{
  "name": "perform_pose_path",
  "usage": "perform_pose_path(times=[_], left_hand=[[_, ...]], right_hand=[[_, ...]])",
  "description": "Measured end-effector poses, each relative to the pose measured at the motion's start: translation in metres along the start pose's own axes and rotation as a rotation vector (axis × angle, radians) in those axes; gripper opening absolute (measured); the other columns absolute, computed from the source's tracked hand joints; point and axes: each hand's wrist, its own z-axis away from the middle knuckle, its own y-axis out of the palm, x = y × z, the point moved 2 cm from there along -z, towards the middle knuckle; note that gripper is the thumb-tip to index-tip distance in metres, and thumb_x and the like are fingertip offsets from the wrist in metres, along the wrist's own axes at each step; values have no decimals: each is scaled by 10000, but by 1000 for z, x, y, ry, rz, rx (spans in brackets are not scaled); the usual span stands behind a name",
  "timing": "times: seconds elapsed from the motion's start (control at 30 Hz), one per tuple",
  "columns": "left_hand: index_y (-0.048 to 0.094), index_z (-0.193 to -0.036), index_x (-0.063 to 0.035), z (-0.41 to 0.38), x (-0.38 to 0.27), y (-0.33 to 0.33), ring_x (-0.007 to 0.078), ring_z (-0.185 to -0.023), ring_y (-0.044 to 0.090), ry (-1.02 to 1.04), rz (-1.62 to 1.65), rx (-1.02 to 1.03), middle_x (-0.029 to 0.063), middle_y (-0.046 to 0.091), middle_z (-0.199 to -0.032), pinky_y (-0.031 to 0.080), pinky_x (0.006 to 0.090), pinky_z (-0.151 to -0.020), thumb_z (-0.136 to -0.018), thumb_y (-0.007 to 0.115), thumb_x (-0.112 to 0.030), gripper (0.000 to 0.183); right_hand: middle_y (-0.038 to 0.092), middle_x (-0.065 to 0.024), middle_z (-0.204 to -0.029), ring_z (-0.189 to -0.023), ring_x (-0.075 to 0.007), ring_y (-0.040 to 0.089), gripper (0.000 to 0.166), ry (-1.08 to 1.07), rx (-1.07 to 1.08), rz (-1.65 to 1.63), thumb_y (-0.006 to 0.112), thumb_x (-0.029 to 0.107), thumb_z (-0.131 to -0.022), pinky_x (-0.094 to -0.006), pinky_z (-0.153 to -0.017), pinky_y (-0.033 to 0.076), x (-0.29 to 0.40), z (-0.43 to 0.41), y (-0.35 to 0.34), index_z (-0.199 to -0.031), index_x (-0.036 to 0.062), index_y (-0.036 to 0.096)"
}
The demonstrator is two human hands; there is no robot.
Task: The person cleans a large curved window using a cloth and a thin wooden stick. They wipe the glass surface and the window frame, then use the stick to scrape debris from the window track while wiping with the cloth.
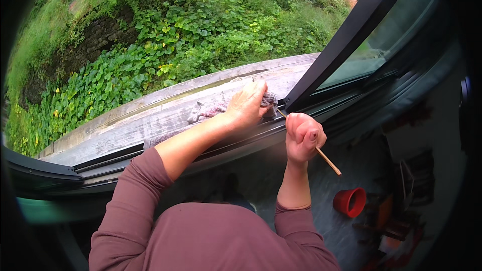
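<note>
At the window, my left hand (246, 103) grips a bunched, damp-looking grey cloth (209, 112) with reddish patches. The cloth trails to the left along the sill, and part of it is hidden under my forearm. My right hand (304, 137) is closed in a fist around a thin wooden stick (328, 162), perhaps a chopstick. Its narrow end points at the cloth and the dark metal window track (260, 131), close to the foot of the sash. Whether the tip touches the track or the cloth, I cannot tell.
A black window sash frame (350, 41) rises just right of my hands. Outside runs a weathered concrete ledge (113, 135), with leafy vines (180, 37) beyond. Below on the right, a red bucket (342, 202) stands on the floor near dark clutter.
</note>
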Motion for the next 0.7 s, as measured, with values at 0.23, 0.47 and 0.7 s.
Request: perform_pose_path(times=[0.23, 0.47, 0.7], left_hand=[[483, -1013, -12, -3, 5, 3, 382, -942, 519, -74, 79, 48, 196, 534, -980, 425, 430, -813, -763, 684, -195, 369], [595, -935, -51, 2, 7, -5, 343, -999, 484, 108, 10, 214, 128, 553, -982, 450, 415, -839, -725, 669, -164, 249], [603, -745, -85, 24, 9, -10, 259, -847, 518, 382, -105, 31, 69, 522, -832, 469, 381, -641, -743, 574, -190, 109]], right_hand=[[311, -54, -503, -424, -177, 332, 509, 207, 294, 170, 468, 331, -957, -311, -433, 247, -40, -5, -9, -576, 16, 348], [271, 10, -548, -476, -100, 255, 500, 389, 272, 100, 403, 350, -1001, -265, -457, 232, -64, -16, -12, -598, 74, 294], [272, 5, -556, -484, -99, 242, 506, 396, 312, 37, 445, 356, -980, -269, -477, 215, -59, 0, 4, -586, 79, 290]])
